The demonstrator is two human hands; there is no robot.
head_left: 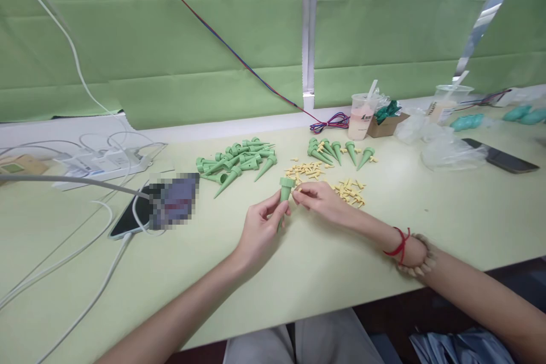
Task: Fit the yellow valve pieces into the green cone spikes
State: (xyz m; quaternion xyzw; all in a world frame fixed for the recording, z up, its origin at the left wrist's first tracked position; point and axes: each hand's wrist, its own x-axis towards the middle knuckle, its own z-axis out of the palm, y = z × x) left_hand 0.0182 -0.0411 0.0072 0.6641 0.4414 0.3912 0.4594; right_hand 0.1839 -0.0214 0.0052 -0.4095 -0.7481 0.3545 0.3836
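My left hand (261,227) grips a green plastic cone (285,189), wide end up, just above the pale green table (324,261). My right hand (321,200) pinches a small yellow piece at the cone's rim; the piece is mostly hidden by my fingers. A pile of green cones (237,161) lies behind my left hand. Loose yellow pieces (307,170) are scattered behind my right hand, with more yellow pieces (351,191) to its right. A smaller row of green cones (336,151) with yellow parts lies farther back.
A phone (157,208) on a white cable lies at the left, beside a power strip (106,160) with several cords. Two drink cups (362,116) (446,103), a small cardboard box (386,124), plastic bags (443,147) and a dark phone (501,156) stand at the back right.
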